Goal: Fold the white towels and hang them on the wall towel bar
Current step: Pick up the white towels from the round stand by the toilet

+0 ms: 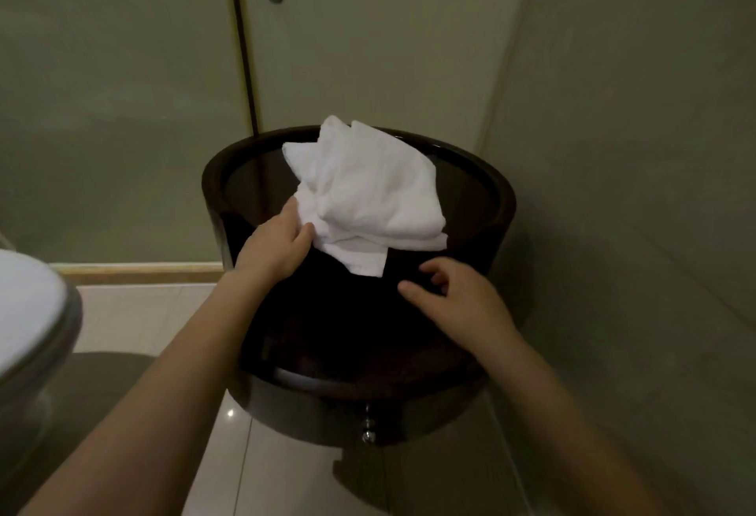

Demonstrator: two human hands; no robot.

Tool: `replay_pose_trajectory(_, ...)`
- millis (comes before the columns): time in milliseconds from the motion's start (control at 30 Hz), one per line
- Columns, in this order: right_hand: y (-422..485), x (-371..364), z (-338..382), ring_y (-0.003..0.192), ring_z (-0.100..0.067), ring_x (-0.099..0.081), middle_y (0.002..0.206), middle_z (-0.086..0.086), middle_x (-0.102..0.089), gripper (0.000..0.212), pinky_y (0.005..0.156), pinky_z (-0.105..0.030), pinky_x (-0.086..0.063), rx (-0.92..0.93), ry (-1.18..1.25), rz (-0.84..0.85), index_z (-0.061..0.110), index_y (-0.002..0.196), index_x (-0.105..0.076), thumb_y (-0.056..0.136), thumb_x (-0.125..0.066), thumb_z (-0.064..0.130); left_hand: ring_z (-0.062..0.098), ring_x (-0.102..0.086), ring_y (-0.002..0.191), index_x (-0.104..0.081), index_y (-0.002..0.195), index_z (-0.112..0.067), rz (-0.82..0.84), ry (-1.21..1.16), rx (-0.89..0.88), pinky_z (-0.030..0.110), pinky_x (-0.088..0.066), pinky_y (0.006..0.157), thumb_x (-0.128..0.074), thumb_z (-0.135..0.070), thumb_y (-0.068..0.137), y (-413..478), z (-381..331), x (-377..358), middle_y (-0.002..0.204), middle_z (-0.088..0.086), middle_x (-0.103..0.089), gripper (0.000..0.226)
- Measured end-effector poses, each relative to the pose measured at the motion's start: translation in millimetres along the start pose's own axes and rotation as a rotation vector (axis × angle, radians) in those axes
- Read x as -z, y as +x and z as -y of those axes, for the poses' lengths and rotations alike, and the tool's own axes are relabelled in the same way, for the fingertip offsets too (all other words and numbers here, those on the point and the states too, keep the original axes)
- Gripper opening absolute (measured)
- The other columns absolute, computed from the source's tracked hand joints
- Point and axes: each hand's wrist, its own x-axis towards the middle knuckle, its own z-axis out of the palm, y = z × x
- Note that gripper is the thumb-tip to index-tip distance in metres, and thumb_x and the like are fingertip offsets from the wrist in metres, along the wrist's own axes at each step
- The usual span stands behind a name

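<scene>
One-handed tug is risking a slide

Fingers of the left hand are pinching the bunched edge of the white towel, crumpled on the round table; the right hand is hovering, loosely spread, empty. An unsupported pull is likely dragging it floorward.

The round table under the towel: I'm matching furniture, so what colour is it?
The table is glossy dark brown, almost black; the head view shows it.
</scene>
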Motion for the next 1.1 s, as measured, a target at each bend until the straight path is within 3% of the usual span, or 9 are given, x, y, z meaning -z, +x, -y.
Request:
replay_pose_trajectory(200, -73.5, -31.6, -8.7, 0.107, -0.004, -0.048, 0.114, 0.017, -0.051, 0.064, 0.093, -0.026, -0.041, 0.181, -0.213, 0.210, 0.038, 0.123, -0.051, 0.070, -0.061, 0.072, 0.038, -0.047, 0.120, -0.035, 0.139, -0.005, -0.002, 0.055, 0.006, 0.046, -0.034, 0.101, -0.036, -0.028, 0.099, -6.8, -8.5, -1.6, 0.134, 0.021, -0.050, 0.046)
replay_pose_trajectory(367, -71.7, -44.9, -17.8, 0.102, 0.001, -0.050, 0.106, 0.019, -0.055, 0.041, 0.091, -0.021, -0.036, 0.245, -0.241, 0.099, 0.037, 0.112, -0.058, 0.079, -0.061, 0.060, 0.034, -0.048, 0.118, -0.039, 0.133, -0.006, 0.012, 0.073, -0.031, 0.044, -0.035, 0.097, -0.036, -0.027, 0.099, -6.8, -1.5, -0.1, 0.130, 0.019, -0.052, 0.041)
replay_pose_trajectory(533, -59.1, -47.5, -17.6, 0.091, 0.002, -0.050, 0.095, 0.020, -0.055, 0.029, 0.082, -0.019, -0.036, 0.248, -0.208, 0.115, 0.036, 0.103, -0.065, 0.080, -0.064, 0.054, 0.033, -0.048, 0.117, -0.040, 0.133, -0.006, 0.005, 0.083, -0.048, 0.043, -0.038, 0.095, -0.037, -0.027, 0.098, -5.3, 2.5, -1.6, 0.129, 0.018, -0.053, 0.041)
replay_pose_trajectory(733, -39.4, -49.5, -17.7, 0.086, 0.003, -0.044, 0.090, 0.021, -0.051, 0.025, 0.077, -0.019, -0.032, 0.242, -0.211, 0.106, 0.035, 0.103, -0.067, 0.082, -0.065, 0.049, 0.034, -0.047, 0.120, -0.033, 0.142, -0.010, -0.016, 0.102, -0.041, 0.044, -0.038, 0.099, -0.036, -0.030, 0.098, -3.7, 4.6, -5.9, 0.133, 0.017, -0.052, 0.048)
replay_pose_trajectory(933, -17.8, -53.3, -17.0, 0.091, -0.003, -0.054, 0.090, 0.018, -0.058, 0.021, 0.085, -0.026, -0.042, 0.220, -0.179, 0.089, 0.032, 0.099, -0.068, 0.082, -0.067, 0.045, 0.033, -0.047, 0.122, -0.029, 0.146, -0.011, -0.037, 0.113, -0.040, 0.050, -0.036, 0.103, -0.035, -0.032, 0.098, -2.4, 7.1, -9.3, 0.136, 0.016, -0.051, 0.053)
replay_pose_trajectory(1100, 2.9, -60.4, -19.3, 0.092, -0.007, -0.057, 0.095, 0.011, -0.062, 0.026, 0.084, -0.030, -0.047, 0.210, -0.162, 0.041, 0.027, 0.100, -0.069, 0.081, -0.068, 0.044, 0.031, -0.052, 0.111, -0.037, 0.139, -0.012, -0.066, 0.114, -0.063, 0.052, -0.041, 0.096, -0.035, -0.032, 0.096, -2.2, 7.1, -12.3, 0.122, 0.013, -0.059, 0.047)
